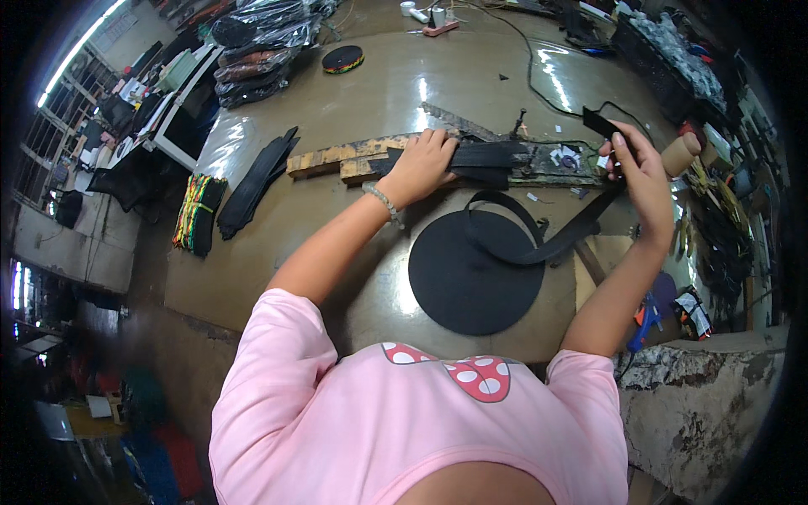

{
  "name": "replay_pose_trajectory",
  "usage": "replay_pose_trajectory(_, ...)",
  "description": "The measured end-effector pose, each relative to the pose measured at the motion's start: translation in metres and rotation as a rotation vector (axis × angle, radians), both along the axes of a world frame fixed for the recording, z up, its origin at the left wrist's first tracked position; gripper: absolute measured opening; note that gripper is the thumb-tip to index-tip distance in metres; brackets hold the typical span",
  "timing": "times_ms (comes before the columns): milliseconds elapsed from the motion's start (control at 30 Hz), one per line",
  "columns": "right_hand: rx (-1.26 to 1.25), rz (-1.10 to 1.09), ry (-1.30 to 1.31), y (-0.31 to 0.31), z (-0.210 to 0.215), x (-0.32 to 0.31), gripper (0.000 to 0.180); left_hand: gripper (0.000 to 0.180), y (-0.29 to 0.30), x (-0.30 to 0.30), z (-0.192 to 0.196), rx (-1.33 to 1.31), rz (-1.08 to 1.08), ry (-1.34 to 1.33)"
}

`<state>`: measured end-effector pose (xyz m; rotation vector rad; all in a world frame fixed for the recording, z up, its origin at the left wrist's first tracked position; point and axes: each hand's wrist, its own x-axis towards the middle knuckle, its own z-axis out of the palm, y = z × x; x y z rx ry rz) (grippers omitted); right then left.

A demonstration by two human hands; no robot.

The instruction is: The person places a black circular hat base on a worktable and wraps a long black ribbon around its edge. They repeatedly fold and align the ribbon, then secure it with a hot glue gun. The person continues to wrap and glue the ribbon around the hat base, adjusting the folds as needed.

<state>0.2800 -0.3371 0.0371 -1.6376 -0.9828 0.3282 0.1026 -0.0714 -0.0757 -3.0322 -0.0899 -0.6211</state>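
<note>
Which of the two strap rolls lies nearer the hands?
The large all-black roll; the smaller roll, with a multicoloured edge, lies farther off, near the plastic-wrapped stack.

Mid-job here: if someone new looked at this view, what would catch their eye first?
Probably the big flat black coil on the table just in front of the person, its loose strap curling up to the right hand's grip. Next might come the red, yellow and green bundle near the table's left edge, and the pink shirt with its red spotted bow print, filling the lower middle.
</note>
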Motion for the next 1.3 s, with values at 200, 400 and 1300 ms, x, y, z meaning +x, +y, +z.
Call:
replay_pose_trajectory(200, -0.004, -0.04, 0.002, -0.001, 0.006, -0.009, 0.027, 0.057, -0.013, 0.015, -0.012, -0.02, 0.045, -0.081)
replay_pose_trajectory(400, -0.077, -0.029, -0.082, -0.006, 0.006, -0.01, 0.028, 0.042, -0.014, 0.027, -0.013, -0.037, 0.022, -0.14)
replay_pose_trajectory(1300, 0.033, -0.209, 0.002, -0.029, -0.008, -0.061, 0.029, 0.088, 0.161, -0.227, 0.005, 0.033, 1.15, 0.171)
